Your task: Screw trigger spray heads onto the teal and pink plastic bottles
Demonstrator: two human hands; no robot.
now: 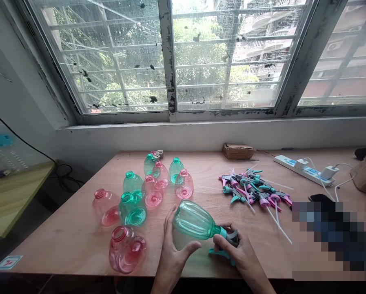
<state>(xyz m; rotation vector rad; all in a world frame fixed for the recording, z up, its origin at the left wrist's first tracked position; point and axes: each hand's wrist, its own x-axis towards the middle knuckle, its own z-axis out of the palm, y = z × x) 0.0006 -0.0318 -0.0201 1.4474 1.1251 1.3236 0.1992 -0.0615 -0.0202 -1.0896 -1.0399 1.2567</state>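
Head view: green bottle (192, 220) tilted sideways between left hand (174, 249), cupped open around the base, and right hand (241, 250), gripping the sprayer head (232, 238) at the neck; possible slip from loose left-hand support.

— The rounded, translucent green plastic bottle (193, 220)?
— Smooth and glossy.
— The broad, light-brown wooden tabletop (78, 241)?
— Smooth, with a soft sheen.
— The oblong brown cardboard box (238, 152)?
— Matt, creased.
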